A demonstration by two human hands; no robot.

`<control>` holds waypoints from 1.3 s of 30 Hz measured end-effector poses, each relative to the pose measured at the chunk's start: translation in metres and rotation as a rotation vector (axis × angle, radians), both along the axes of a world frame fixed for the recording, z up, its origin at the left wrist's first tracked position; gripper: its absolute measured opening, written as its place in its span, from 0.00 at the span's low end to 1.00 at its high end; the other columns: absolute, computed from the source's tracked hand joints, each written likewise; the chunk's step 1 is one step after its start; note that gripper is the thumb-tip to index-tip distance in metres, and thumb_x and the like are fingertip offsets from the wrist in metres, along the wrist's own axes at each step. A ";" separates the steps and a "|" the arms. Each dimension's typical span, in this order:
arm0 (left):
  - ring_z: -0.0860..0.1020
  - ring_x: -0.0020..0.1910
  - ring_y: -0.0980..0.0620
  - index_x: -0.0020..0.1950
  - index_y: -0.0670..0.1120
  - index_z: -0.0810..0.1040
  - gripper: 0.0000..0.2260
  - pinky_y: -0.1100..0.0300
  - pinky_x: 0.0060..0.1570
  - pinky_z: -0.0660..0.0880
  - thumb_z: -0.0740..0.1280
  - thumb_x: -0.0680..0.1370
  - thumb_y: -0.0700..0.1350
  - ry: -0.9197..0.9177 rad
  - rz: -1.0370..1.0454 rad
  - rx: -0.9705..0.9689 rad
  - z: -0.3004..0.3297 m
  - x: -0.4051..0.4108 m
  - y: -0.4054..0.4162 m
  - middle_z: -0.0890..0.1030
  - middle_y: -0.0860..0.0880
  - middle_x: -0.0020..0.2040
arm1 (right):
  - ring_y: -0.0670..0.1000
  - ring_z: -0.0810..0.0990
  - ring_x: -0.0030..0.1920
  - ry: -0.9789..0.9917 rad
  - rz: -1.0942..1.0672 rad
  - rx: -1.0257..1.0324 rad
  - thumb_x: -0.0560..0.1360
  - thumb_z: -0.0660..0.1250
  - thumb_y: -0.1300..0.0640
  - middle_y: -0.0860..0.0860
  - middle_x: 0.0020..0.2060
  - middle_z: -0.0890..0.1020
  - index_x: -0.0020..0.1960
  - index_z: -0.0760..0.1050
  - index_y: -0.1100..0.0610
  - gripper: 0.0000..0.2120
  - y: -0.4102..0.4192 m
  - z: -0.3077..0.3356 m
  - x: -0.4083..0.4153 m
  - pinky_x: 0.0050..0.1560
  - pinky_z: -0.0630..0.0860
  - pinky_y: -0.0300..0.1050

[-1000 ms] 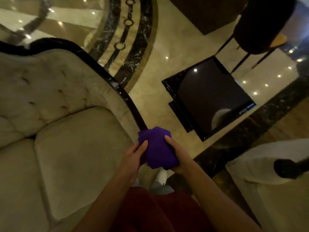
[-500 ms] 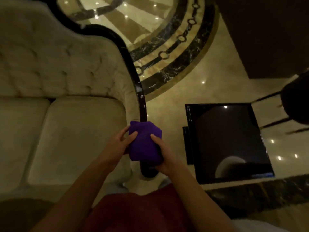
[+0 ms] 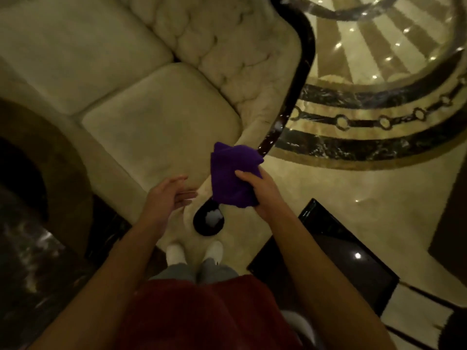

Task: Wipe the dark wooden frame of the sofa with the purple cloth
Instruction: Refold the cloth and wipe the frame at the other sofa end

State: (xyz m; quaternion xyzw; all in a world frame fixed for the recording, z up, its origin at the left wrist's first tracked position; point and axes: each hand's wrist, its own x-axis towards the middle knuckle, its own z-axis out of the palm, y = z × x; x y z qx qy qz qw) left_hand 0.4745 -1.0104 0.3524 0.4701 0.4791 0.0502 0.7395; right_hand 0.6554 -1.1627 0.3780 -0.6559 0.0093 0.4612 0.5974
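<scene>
A cream tufted sofa has a dark glossy wooden frame point(image 3: 295, 87) that curves along its arm down to a rounded end point(image 3: 208, 222) near my feet. The folded purple cloth point(image 3: 231, 176) lies over the lower part of that frame. My right hand point(image 3: 262, 190) grips the cloth from the right side. My left hand point(image 3: 166, 198) hovers open, just left of the cloth and above the sofa's front edge, holding nothing. The frame under the cloth is hidden.
A black glossy side table point(image 3: 326, 251) stands close on the right. The polished marble floor point(image 3: 353, 193) has a dark patterned ring. Sofa seat cushions point(image 3: 156, 122) fill the left. My white shoes point(image 3: 194, 252) stand at the arm's end.
My left hand has come off the cloth and opened. The cloth stays on the sofa arm's frame, now held by my right hand alone. My view has swung round to the left.
</scene>
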 end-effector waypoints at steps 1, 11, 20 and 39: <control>0.87 0.52 0.46 0.64 0.47 0.78 0.10 0.56 0.49 0.81 0.62 0.84 0.45 0.053 0.028 0.006 -0.009 0.001 -0.001 0.88 0.44 0.54 | 0.54 0.87 0.56 -0.112 0.040 -0.062 0.75 0.76 0.59 0.49 0.53 0.88 0.60 0.80 0.47 0.16 0.001 -0.002 0.006 0.52 0.84 0.47; 0.78 0.59 0.42 0.70 0.46 0.76 0.14 0.46 0.63 0.75 0.62 0.85 0.44 0.413 0.063 -0.064 -0.117 -0.058 -0.078 0.79 0.39 0.65 | 0.50 0.82 0.55 -0.826 0.772 -0.161 0.77 0.69 0.65 0.55 0.59 0.84 0.73 0.73 0.56 0.25 0.039 -0.071 -0.005 0.56 0.75 0.40; 0.80 0.62 0.40 0.77 0.56 0.68 0.21 0.45 0.54 0.81 0.60 0.85 0.57 0.303 0.573 -0.431 -0.154 -0.014 -0.129 0.76 0.49 0.68 | 0.63 0.68 0.76 -1.117 1.266 0.106 0.70 0.67 0.60 0.57 0.72 0.77 0.73 0.75 0.55 0.30 -0.001 -0.163 -0.024 0.77 0.63 0.65; 0.79 0.65 0.38 0.74 0.49 0.74 0.21 0.45 0.56 0.83 0.62 0.83 0.56 0.017 1.026 -0.602 -0.188 -0.004 -0.160 0.77 0.41 0.70 | 0.65 0.72 0.73 -1.416 1.409 0.276 0.69 0.79 0.47 0.61 0.67 0.79 0.62 0.82 0.55 0.24 -0.010 -0.200 -0.014 0.79 0.60 0.66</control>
